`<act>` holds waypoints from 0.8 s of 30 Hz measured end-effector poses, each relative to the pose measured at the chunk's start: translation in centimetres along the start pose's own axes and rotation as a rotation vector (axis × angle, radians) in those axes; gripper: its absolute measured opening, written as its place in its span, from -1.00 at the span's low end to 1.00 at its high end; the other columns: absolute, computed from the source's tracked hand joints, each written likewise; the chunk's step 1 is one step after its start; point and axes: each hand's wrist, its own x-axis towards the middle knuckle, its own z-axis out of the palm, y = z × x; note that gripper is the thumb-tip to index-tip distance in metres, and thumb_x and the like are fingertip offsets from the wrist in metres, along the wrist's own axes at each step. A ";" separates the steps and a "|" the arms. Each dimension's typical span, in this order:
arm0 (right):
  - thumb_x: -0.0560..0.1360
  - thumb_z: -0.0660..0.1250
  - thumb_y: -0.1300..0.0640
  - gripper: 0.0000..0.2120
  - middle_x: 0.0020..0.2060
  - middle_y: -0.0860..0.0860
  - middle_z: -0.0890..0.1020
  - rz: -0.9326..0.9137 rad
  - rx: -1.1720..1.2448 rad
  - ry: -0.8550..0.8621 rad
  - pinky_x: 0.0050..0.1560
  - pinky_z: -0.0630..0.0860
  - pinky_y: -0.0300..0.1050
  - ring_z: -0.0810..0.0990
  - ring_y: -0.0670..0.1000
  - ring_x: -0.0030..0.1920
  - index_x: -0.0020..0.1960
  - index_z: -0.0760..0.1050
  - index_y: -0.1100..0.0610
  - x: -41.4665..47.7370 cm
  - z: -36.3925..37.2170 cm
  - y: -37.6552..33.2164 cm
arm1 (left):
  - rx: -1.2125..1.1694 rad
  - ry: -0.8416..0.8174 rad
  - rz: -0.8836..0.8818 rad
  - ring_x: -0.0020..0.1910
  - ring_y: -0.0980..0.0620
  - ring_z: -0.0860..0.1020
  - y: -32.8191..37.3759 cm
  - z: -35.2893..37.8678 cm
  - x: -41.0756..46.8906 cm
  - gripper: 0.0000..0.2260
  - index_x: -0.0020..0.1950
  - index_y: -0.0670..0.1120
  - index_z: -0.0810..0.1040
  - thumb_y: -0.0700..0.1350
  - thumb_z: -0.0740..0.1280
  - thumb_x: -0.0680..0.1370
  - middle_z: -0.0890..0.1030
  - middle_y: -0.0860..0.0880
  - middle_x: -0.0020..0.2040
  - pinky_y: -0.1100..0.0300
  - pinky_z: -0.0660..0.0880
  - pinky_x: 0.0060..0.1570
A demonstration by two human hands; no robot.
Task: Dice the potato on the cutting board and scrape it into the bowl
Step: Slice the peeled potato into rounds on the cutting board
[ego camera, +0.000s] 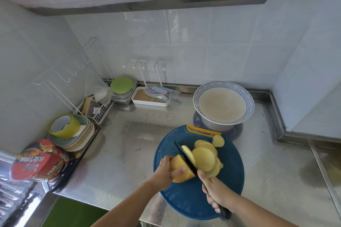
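Observation:
A round blue cutting board lies on the steel counter in front of me. My left hand grips the uncut end of a peeled yellow potato on the board. My right hand holds a black knife by its handle, forefinger along the spine. The blade stands in the potato with a fresh slice leaning on its right side. Several round slices are fanned out to the right of the blade. A blue-rimmed white bowl stands behind the board.
An orange-yellow handle sits at the board's far edge. At the left are a stack of plates with a green cup, a red instant noodle tub, a wire rack and a white tray. The counter's front edge is close.

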 end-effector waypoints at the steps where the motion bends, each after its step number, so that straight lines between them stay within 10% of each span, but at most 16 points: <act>1: 0.55 0.00 -0.41 -0.42 -0.54 0.00 0.23 0.013 0.043 -0.026 -0.55 0.21 -0.26 0.17 -0.03 -0.57 -0.28 0.20 0.10 -0.1 -0.2 0.0 | -0.023 0.016 -0.011 0.16 0.02 0.45 -0.1 0.0 -0.1 -0.31 0.36 -0.10 0.26 0.28 0.31 0.39 0.39 -0.08 0.25 0.36 0.44 -0.09; 24: 0.44 0.13 -0.41 -0.44 -0.49 -0.03 0.14 0.124 0.541 -0.335 -0.60 0.12 -0.27 0.09 -0.12 -0.58 -0.36 0.30 0.10 -3.9 -5.1 0.6 | -0.244 0.131 -0.056 0.13 0.05 0.51 0.5 0.3 -0.8 -0.28 0.39 -0.10 0.31 0.29 0.26 0.36 0.50 -0.02 0.19 0.19 0.46 0.13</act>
